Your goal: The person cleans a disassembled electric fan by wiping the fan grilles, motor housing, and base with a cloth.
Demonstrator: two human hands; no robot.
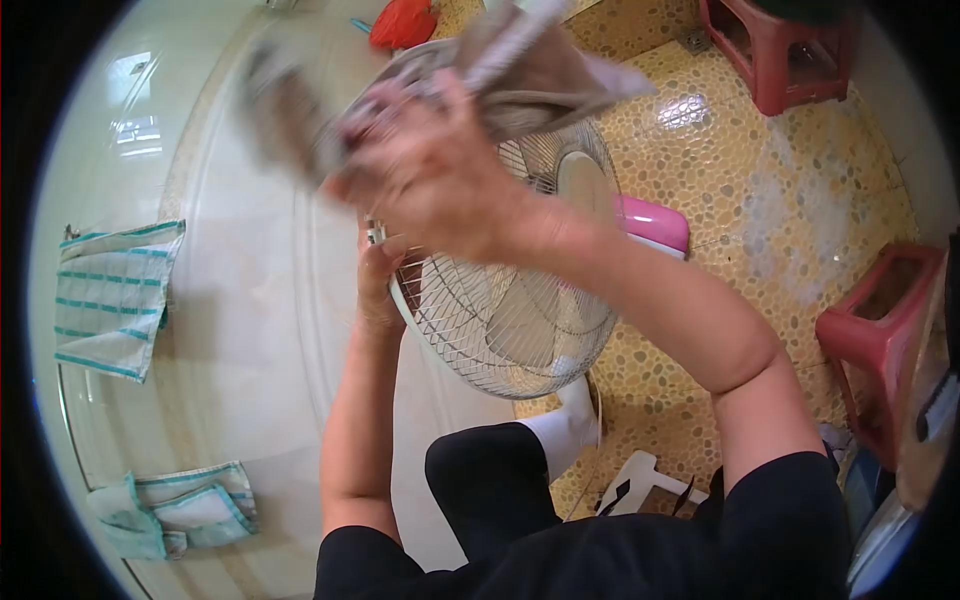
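A fan with a round wire grille [470, 350] and a pink part at its base [652, 222] stands in front of me, with pale blades inside the grille. My right hand [430, 175] is above the upper left of the grille, closed on a greyish-brown cloth [540, 85]. Motion smears the cloth's left end and my fingers. My left hand [378, 262] is at the grille's left rim, partly behind my right hand. Its fingers are mostly hidden, so its grip cannot be made out.
Red stools [775, 60] [880, 325] stand on the pebble-patterned floor [720, 150] at the right. Striped cloths [115, 300] [195, 510] hang along the pale wall at the left. A red bag [402, 24] lies at the top, and a white object [640, 485] is low down.
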